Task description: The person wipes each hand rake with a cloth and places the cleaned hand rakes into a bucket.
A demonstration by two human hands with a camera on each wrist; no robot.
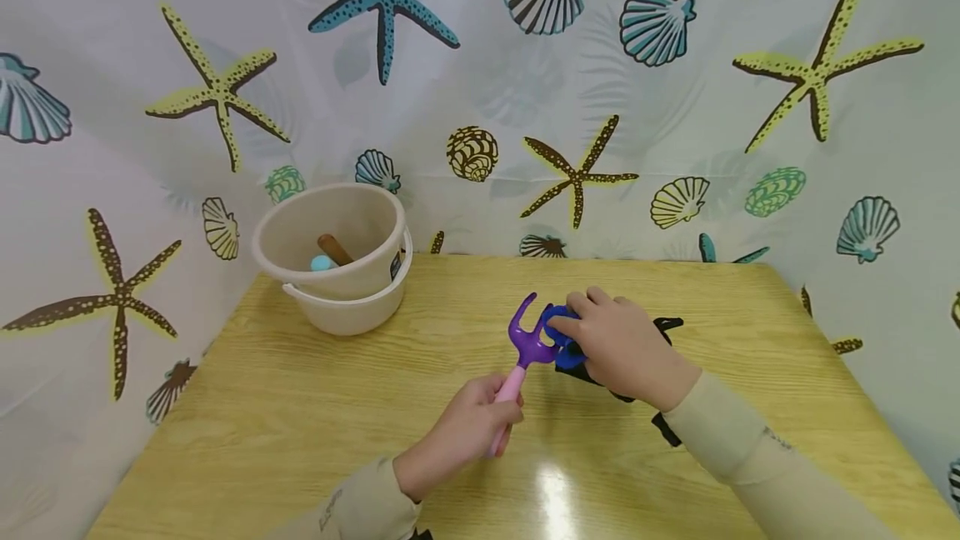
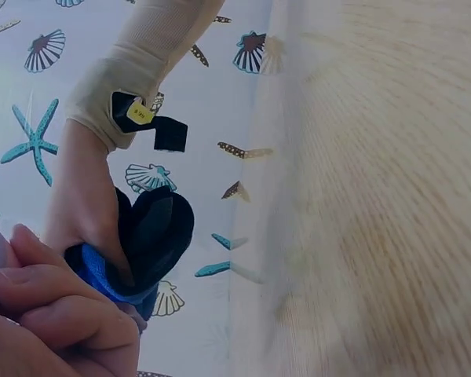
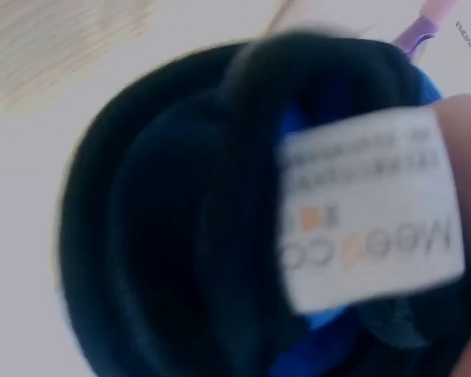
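My left hand (image 1: 467, 425) grips the pink handle of a toy hand fork (image 1: 532, 348) with a purple pronged head, its prongs pointing up and away. My right hand (image 1: 628, 350) pinches a blue and black cloth (image 1: 572, 355) right beside the purple head; the two overlap in the head view. From the left wrist, the cloth (image 2: 158, 236) shows a dark, thick, folded edge below my right hand. Up close in the right wrist view, a white printed label (image 3: 369, 208) hangs from its dark rounded folds. My right palm hides part of the cloth.
A cream bucket (image 1: 382, 273) with a carrying handle stands at the back left of the wooden table (image 1: 315, 432). Inside it are a brown stick-like piece (image 1: 334, 249) and a light blue round piece (image 1: 321, 262). A curtain (image 1: 450, 98) with sea-life prints surrounds the table.
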